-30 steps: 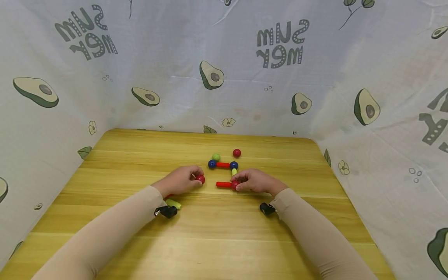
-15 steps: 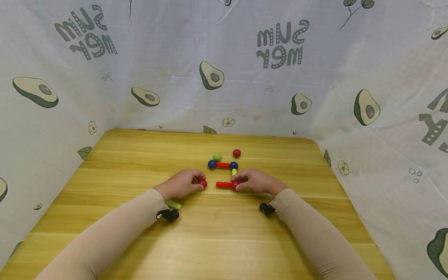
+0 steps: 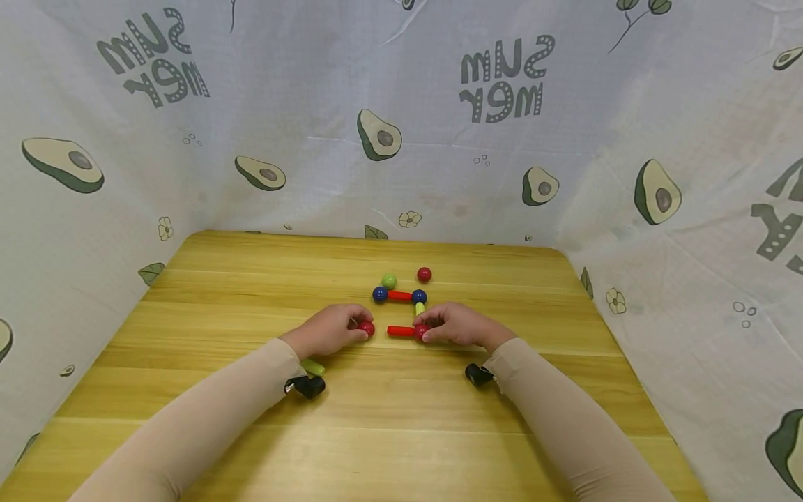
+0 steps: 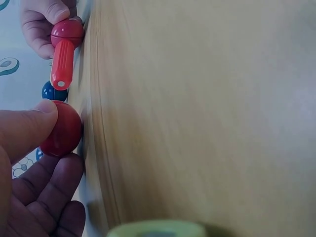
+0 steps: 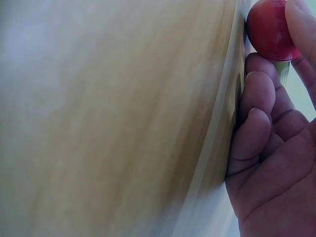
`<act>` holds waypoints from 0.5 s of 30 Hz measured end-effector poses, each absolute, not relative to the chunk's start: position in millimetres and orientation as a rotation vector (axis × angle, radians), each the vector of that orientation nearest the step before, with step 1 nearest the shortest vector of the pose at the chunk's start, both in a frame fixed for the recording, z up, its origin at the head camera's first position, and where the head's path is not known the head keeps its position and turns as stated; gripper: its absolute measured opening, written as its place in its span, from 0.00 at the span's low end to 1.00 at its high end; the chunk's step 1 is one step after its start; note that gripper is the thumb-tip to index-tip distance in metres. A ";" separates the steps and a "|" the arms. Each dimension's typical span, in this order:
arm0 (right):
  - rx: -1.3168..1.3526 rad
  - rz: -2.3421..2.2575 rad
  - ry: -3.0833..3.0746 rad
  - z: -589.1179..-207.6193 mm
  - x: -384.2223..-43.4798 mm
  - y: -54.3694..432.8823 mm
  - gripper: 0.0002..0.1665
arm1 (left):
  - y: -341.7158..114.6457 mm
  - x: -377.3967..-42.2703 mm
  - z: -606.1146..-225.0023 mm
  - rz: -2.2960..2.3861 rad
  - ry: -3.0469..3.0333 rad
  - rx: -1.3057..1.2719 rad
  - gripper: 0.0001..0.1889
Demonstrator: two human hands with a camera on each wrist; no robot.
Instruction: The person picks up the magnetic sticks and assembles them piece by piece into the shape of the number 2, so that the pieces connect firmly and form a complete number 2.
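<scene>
Head view: wooden surface, far edge and both far corners visible, patterned cloth behind and at both sides.
Left hand: grasping; thumb and fingers pinch the left-hand red ball.
Right hand: grasping; thumb and fingers pinch the right-hand red ball.
Left-hand red ball: near mid-surface, slightly toward the left edge, apart from the near red rod.
Near red rod: one end at the right-hand red ball, free end toward the left-hand red ball; pale dot on that free end in the left wrist view.
Yellow-green rod: from the right-hand red ball toward the far edge, partly hidden by fingers, reaching the right blue ball.
Far red rod: between the right blue ball and left blue ball.
Green ball: just beyond the left blue ball; contact cannot be told.
Far red ball: loose, nearest the far edge.
Loose yellow-green rod: beside the left cuff, partly covered.
</scene>
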State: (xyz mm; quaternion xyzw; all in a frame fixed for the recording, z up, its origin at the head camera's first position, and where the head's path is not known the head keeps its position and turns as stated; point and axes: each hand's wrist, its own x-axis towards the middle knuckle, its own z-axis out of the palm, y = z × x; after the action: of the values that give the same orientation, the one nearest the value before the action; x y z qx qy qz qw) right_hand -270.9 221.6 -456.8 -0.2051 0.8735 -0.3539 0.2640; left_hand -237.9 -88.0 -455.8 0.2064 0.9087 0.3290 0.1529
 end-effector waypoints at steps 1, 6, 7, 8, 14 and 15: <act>-0.553 -0.955 2.362 -456.8 -270.9 221.6 0.19 | -87.2 -238.1 -456.8 0.946 2.608 0.589 0.12; -0.548 -0.953 2.361 -456.4 -271.0 221.8 0.19 | -82.9 -239.0 -459.7 0.958 2.609 0.583 0.12; -0.546 -0.953 2.360 -456.4 -271.1 221.8 0.20 | -82.0 -238.8 -459.0 0.959 2.606 0.585 0.12; -0.546 -0.953 2.359 -456.5 -271.3 221.9 0.20 | -81.1 -238.7 -458.7 0.959 2.606 0.589 0.12; -0.550 -0.948 2.354 -455.7 -271.0 222.1 0.20 | -74.5 -238.7 -457.6 0.959 2.606 0.605 0.12; -0.551 -0.949 2.353 -455.6 -270.9 222.1 0.20 | -73.4 -238.8 -457.7 0.957 2.605 0.607 0.12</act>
State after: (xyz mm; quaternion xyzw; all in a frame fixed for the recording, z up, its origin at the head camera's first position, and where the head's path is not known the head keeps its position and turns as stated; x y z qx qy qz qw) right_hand -270.9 222.1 -455.6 -0.2043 0.8728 -0.3519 0.2696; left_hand -238.8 -73.4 -457.7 0.2112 0.9066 0.3332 0.1497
